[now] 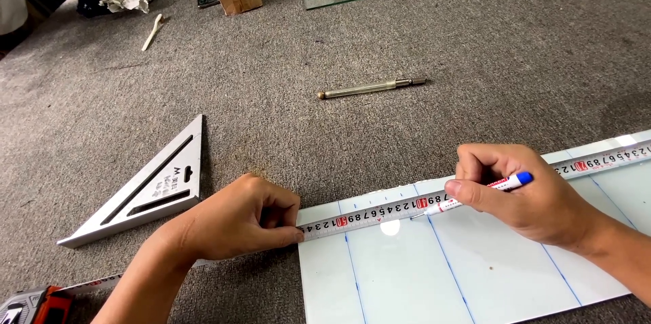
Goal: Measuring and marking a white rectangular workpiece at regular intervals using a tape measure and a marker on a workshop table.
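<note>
The left hand [237, 219] is pinching the tape measure [380, 210] flat against the white sheet's [488, 270] left corner, at seven o'clock on the carpeted worktop [285, 46]. The right hand [525, 192], at four o'clock, is gripping a blue-capped marker [475, 195] (tip touching the tape's edge). A metal triangle square [152, 185] is lying at nine o'clock.

Lighting was pretty even and bright, soft daylight feel, no harsh shadows. One small white glare spot sat on the glass sheet [475, 263] just under the tape measure [434, 198]. Faint soft shadows under both hands. Picture was sharp in the middle, slightly stretched and softer toward the corners.
</note>
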